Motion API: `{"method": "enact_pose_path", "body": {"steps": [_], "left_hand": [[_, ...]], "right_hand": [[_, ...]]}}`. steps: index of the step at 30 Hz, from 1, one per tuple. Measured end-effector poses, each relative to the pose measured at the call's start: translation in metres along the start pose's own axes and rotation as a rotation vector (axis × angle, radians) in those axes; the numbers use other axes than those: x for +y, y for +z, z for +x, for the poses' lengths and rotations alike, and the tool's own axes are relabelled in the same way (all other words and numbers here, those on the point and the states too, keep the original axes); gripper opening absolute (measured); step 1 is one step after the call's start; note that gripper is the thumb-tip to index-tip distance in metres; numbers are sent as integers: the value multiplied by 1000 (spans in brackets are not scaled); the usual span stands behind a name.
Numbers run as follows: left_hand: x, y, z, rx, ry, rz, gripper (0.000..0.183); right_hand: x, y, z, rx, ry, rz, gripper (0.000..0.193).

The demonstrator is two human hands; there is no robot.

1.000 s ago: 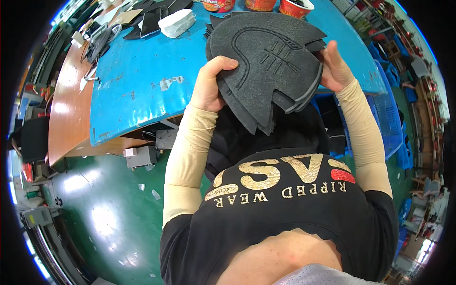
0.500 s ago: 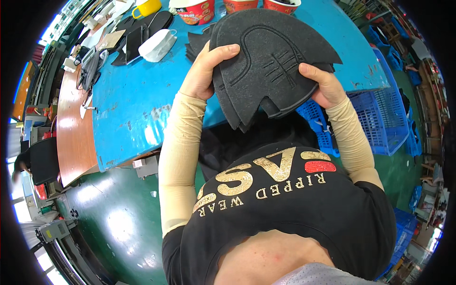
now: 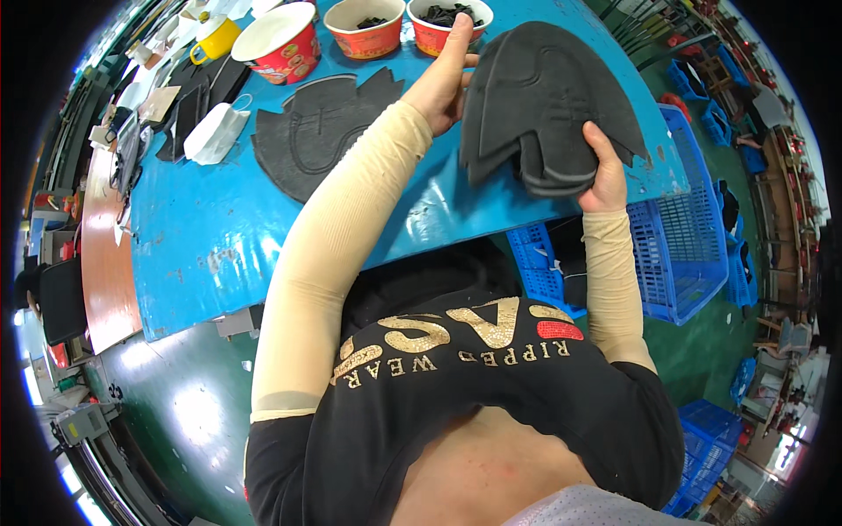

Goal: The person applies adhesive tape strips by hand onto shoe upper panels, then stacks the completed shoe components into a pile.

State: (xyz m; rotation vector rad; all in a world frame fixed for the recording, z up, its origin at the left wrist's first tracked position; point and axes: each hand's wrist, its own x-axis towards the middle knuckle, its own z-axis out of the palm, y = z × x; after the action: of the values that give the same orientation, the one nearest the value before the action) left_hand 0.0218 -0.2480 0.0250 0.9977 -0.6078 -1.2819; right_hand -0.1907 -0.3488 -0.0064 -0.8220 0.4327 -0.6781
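A stack of dark grey, rounded pieces (image 3: 539,96), notched at the near edge and marked with pressed lines, is tilted up over the right part of the blue table. My right hand (image 3: 605,173) grips its near right edge, thumb on the top piece and fingers underneath. Beside the stack's left edge is my left hand (image 3: 443,83), its thumb stretched upward and off the top piece. The other left fingers are partly hidden by the stack; whether they touch it is unclear. Similar dark pieces (image 3: 303,118) lie flat on the table, left of my left forearm.
Three red-and-white paper tubs (image 3: 364,39) stand along the far side of the blue table (image 3: 210,254), two with black bits inside. A white face mask (image 3: 217,133), a yellow mug (image 3: 215,39) and black pieces lie at far left. Blue plastic crates (image 3: 675,254) stand at right.
The stack has shifted right and tipped. My left thumb has come off its top, while my right hand keeps its hold. The pieces lying on the table now show more fully.
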Motion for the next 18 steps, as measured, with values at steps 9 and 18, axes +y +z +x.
{"method": "enact_pose_path", "body": {"steps": [9, 18], "left_hand": [[-13, 25, 25, -2, 695, 574, 81], [-27, 15, 12, 33, 716, 572, 82]], "right_hand": [[0, -58, 34, -106, -377, -287, 57], [-105, -21, -5, -468, -493, -977, 120]]}}
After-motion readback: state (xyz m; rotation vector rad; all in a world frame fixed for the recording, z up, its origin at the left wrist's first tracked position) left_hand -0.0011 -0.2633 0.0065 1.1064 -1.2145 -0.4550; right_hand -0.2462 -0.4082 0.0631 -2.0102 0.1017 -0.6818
